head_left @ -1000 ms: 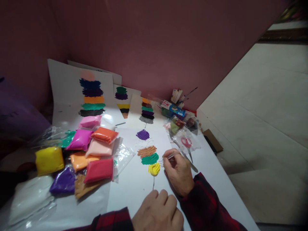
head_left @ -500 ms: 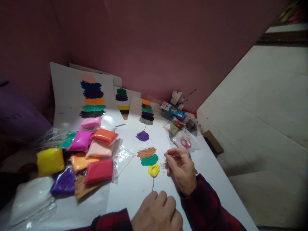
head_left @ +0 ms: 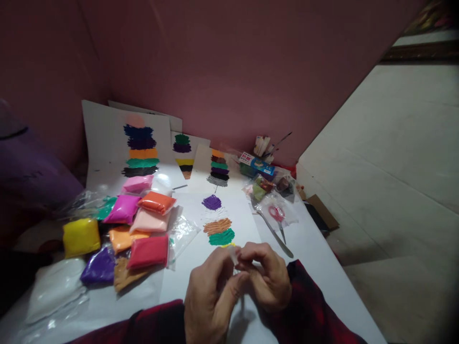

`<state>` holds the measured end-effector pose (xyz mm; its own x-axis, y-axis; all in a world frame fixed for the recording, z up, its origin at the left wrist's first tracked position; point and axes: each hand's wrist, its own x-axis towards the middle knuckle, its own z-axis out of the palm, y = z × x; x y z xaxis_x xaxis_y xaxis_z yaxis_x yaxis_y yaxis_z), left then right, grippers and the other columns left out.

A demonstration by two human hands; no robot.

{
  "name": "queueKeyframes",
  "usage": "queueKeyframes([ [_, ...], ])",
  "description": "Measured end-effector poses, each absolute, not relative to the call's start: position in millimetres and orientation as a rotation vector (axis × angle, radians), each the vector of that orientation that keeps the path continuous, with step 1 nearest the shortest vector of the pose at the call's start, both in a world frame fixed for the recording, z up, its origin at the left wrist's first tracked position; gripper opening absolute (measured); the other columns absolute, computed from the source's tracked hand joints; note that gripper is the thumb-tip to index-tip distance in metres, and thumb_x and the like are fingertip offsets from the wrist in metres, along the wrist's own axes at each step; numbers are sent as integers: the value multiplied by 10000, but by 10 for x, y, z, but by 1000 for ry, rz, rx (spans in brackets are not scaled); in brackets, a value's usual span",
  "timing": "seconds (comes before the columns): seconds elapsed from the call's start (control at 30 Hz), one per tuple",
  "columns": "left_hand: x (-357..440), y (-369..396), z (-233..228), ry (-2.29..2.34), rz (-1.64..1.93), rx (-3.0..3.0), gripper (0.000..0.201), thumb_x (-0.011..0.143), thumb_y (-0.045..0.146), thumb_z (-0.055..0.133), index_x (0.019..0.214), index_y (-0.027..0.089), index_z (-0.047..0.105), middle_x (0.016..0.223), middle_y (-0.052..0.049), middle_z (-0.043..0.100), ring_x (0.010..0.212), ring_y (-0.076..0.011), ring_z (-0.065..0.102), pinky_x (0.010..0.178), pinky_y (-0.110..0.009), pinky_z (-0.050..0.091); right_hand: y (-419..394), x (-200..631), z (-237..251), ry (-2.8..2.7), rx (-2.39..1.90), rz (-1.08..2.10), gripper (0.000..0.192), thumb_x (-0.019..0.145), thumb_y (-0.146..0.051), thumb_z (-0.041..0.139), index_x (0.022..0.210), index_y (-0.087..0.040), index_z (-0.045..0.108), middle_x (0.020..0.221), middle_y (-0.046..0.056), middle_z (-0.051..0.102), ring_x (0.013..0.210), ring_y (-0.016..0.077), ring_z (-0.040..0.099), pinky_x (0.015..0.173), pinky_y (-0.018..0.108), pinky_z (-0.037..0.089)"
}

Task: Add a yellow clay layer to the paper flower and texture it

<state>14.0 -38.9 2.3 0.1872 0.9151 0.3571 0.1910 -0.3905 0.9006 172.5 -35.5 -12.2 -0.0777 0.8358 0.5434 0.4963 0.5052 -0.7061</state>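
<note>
My left hand [head_left: 211, 291] and my right hand [head_left: 267, 274] meet above the near part of a white sheet [head_left: 195, 272]. Both pinch a small clear plastic tool [head_left: 234, 256] between their fingertips. Just beyond the hands the sheet carries a column of clay patches: purple [head_left: 211, 202], brown [head_left: 217, 226] and green [head_left: 221, 237]. Only a thin edge of the yellow patch [head_left: 228, 245] shows above my fingers; the rest is hidden. Dark red checked sleeves cover both wrists.
Several bags of coloured clay lie at the left, among them yellow [head_left: 81, 236], red [head_left: 148, 251] and purple [head_left: 97, 267]. A metal fork [head_left: 269, 227] and bagged red scissors [head_left: 278, 213] lie right of the sheet. Clay-covered sheets [head_left: 138, 143] lean on the pink wall. The table edge [head_left: 344, 282] runs at the right.
My left hand has risen from the sheet's near edge to meet my right hand, which drew back from the yellow patch with the clear tool. Both now cover that patch.
</note>
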Motion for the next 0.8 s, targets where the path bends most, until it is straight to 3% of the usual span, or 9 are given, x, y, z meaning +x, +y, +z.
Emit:
queueKeyframes([
  [0.13, 102, -333, 28, 900, 1310, 1905, 177, 923, 168, 491, 785, 196, 599, 634, 0, 560, 569, -134, 557, 524, -222, 435, -437, 1743, -220, -1826, -1052, 502, 147, 872, -126, 532, 956, -236, 579, 817, 58, 708, 700, 191, 666, 605, 298, 549],
  [0.23, 21, -287, 39, 927, 1263, 2106, 164, 906, 136, 487, 800, 194, 598, 629, 2, 582, 543, -133, 565, 507, -219, 429, -438, 1692, -186, -1757, -1121, 543, 113, 894, -186, 545, 977, -235, 604, 840, 58, 697, 694, 176, 661, 596, 277, 558],
  [0.37, -77, -176, 76, 1151, 1345, 1889, 129, 927, 159, 508, 816, 194, 564, 628, 43, 542, 483, -92, 534, 479, -188, 432, -299, 1644, -121, -1378, -1166, 858, 175, 937, -325, 535, 1079, -222, 539, 820, 26, 660, 637, 138, 623, 496, 223, 529],
  [0.53, -104, -48, 46, 1249, 1266, 1837, 139, 910, 232, 547, 781, 181, 558, 655, 32, 569, 510, -102, 580, 475, -193, 447, -68, 1718, -160, -1125, -1259, 1072, 254, 911, -423, 564, 1020, -198, 518, 749, -12, 616, 443, 65, 433, 337, 152, 344],
  [0.8, -102, -5, -38, 1139, 1123, 1895, 111, 909, 219, 500, 884, 186, 603, 720, 0, 682, 622, -138, 654, 561, -227, 506, -42, 1721, -152, -1141, -1293, 1114, 265, 851, -421, 616, 932, -171, 577, 694, -11, 602, 426, 59, 411, 325, 156, 311],
])
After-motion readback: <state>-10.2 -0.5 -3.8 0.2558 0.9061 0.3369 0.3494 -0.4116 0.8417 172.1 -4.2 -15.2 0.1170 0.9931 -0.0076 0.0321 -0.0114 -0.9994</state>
